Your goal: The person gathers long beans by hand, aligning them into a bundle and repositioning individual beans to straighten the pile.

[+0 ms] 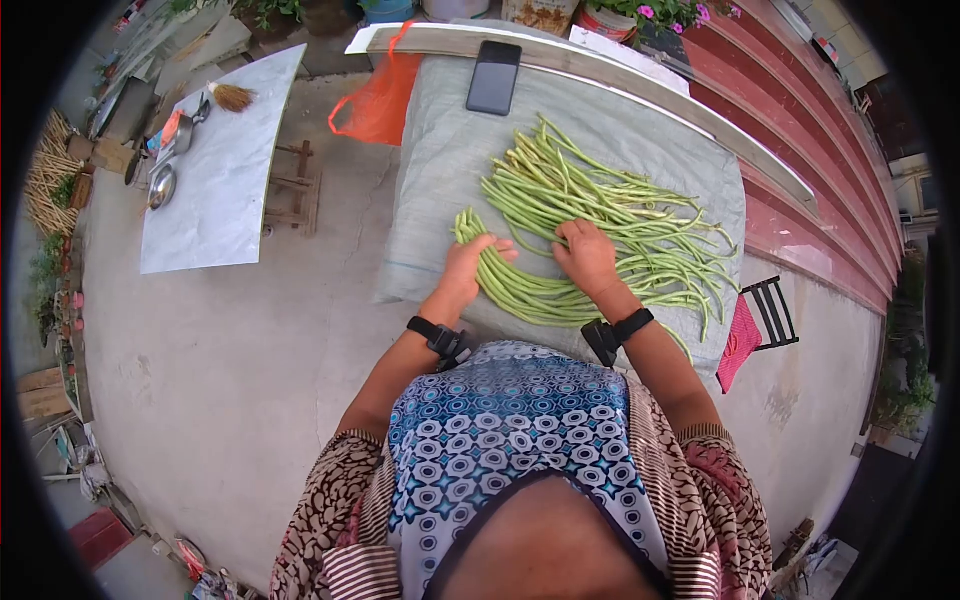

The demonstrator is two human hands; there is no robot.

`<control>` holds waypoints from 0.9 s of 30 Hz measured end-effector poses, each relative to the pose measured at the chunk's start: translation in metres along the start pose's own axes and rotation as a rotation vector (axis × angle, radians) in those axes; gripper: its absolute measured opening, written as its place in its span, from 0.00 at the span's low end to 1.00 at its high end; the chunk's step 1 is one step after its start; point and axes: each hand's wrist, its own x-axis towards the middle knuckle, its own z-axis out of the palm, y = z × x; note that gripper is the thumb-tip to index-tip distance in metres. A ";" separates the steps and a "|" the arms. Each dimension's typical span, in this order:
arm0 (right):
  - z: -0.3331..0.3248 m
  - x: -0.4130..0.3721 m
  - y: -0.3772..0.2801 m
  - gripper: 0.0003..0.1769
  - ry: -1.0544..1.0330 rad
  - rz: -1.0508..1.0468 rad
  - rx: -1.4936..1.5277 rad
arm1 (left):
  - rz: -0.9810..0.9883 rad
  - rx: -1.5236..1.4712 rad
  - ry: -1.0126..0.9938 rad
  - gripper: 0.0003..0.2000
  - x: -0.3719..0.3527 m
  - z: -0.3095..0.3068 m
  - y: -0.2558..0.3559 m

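Long green beans point(560, 180) lie in a loose pile on the grey cloth-covered table, their thin ends fanned out to the right. My left hand point(474, 264) is wrapped round a bundle of long beans point(530, 302) near one end; the bundle curves away to the right along the near side of the pile. My right hand point(588, 258) is at the near edge of the pile with its fingers curled in a pinch on a long bean. Its fingertips are partly hidden. Black straps with small devices sit on both wrists.
A black phone point(494, 78) lies at the table's far edge, beside a long pale board point(600, 72). An orange plastic bag point(380, 100) hangs at the left corner. Farther left stands a light table point(220, 190) with a small brush and metal bowl. Red steps point(800, 150) rise at right.
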 end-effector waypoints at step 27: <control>0.005 -0.010 -0.006 0.11 -0.282 -0.202 0.412 | -0.001 -0.152 -0.139 0.14 -0.007 -0.013 -0.005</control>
